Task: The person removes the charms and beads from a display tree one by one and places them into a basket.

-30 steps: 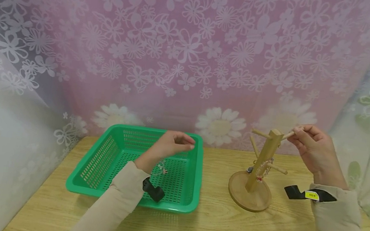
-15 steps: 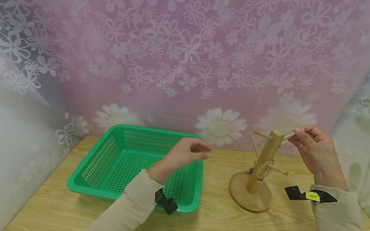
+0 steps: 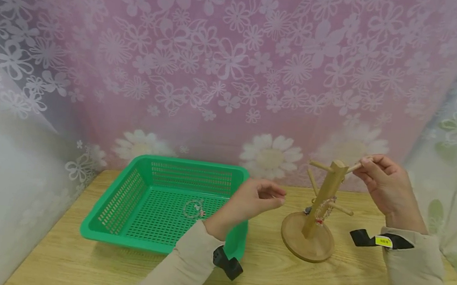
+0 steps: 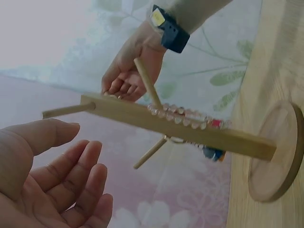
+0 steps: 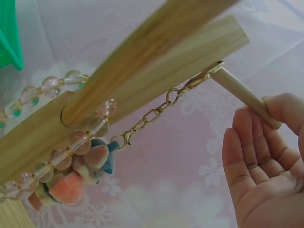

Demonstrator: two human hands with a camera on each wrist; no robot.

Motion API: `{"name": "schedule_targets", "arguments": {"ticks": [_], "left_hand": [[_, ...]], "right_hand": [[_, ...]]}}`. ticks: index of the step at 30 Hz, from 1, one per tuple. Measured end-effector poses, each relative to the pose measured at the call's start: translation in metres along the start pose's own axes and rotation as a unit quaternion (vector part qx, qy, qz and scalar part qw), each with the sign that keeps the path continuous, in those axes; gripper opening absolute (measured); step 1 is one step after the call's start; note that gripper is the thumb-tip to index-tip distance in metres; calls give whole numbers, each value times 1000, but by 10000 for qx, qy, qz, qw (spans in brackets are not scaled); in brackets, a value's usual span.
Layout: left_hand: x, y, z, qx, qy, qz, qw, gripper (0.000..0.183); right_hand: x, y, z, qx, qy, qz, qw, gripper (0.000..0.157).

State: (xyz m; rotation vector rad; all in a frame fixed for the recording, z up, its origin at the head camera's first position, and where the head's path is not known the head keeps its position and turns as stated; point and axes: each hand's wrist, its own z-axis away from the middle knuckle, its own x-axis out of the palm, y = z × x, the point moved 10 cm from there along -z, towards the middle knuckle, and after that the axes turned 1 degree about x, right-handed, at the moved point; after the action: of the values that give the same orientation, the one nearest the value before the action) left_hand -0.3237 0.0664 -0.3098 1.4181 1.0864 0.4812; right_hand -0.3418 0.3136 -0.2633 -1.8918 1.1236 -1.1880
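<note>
A wooden stand (image 3: 325, 193) with several pegs rises from a round base (image 3: 305, 248) on the table. My right hand (image 3: 389, 190) pinches the end of its upper right peg (image 5: 247, 97) between thumb and fingers. From that peg hangs a gold-chained charm, a small soft-looking figure (image 5: 71, 185). A beaded bracelet (image 4: 178, 116) loops over a lower peg, and a dark blue charm (image 4: 213, 153) hangs on the stand's other side. My left hand (image 3: 253, 200) holds nothing, its fingers loosely bent, between basket and stand. In the left wrist view it is near an upper peg (image 4: 69, 110).
At left stands a green plastic basket (image 3: 101, 199) with slotted walls. A clear bracelet (image 3: 193, 209) with a small red charm lies on its floor. Behind the wooden table (image 3: 264, 283) hangs a pink flowered curtain (image 3: 219, 68).
My left hand has moved right, from over the basket past its right rim toward the stand. The bracelet in the basket shows again from behind the arm. My right hand keeps the peg.
</note>
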Motion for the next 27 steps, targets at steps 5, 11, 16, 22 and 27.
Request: {"name": "schedule_targets", "arguments": {"ticks": [5, 11, 16, 22, 27], "left_hand": [[19, 1, -4, 43, -76, 93, 9999, 21], [38, -1, -7, -13, 6, 309, 9995, 20], [52, 3, -9, 33, 104, 411, 9991, 20], [68, 4, -13, 111, 256, 440, 9986, 18], [76, 1, -13, 220, 571, 561, 9965, 17]], "right_hand": [[0, 0, 0, 7, 9, 89, 10000, 18], [-1, 0, 0, 55, 37, 142, 9999, 17], [-1, -1, -1, 41, 39, 219, 9997, 16], [-2, -1, -1, -1, 139, 188, 9997, 16], [-3, -1, -1, -26, 218, 190, 9996, 14]]}}
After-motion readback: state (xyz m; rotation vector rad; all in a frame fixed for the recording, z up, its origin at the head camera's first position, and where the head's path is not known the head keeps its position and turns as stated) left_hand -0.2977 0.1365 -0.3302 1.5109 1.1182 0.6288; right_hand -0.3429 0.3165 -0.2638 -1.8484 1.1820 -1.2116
